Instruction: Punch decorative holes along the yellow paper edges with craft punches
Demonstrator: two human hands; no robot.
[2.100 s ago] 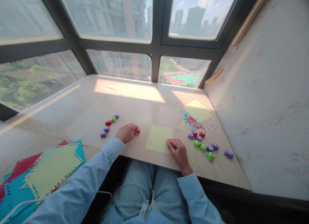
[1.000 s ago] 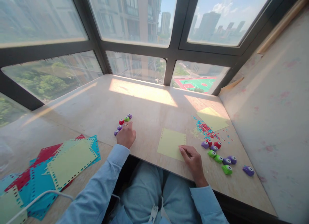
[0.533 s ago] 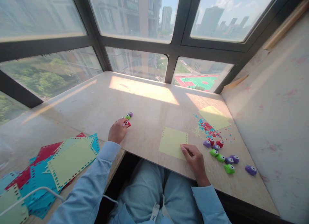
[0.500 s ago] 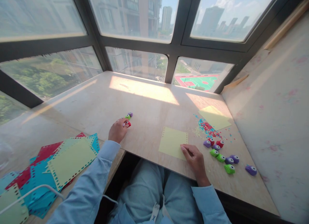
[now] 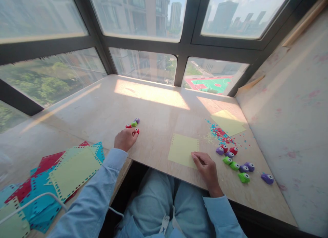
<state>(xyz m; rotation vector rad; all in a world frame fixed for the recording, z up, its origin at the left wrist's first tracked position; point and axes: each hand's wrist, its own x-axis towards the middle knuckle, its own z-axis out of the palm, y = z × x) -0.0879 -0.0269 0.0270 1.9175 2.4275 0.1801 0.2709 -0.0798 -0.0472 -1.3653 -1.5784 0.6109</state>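
Observation:
My left hand is closed on a small red craft punch with an eye on it, at the left middle of the table. Just beyond the fingers stand another red punch, a green punch and a purple punch in a slanting row. With thumb and fingers, my right hand pinches the right edge of a pale yellow sheet of paper. Small punched holes run along this sheet's left and top right edges. The sheet lies flat near the table's front edge.
Several purple, red and green punches stand at the right, behind them a scatter of red and blue paper bits and more yellow sheets. Punched coloured sheets are piled at the left, with a white cable over them. Windows border the table.
My left hand has shifted slightly with the red punch, and the other red punch beyond it shows more fully. My right hand stays at the sheet's edge.

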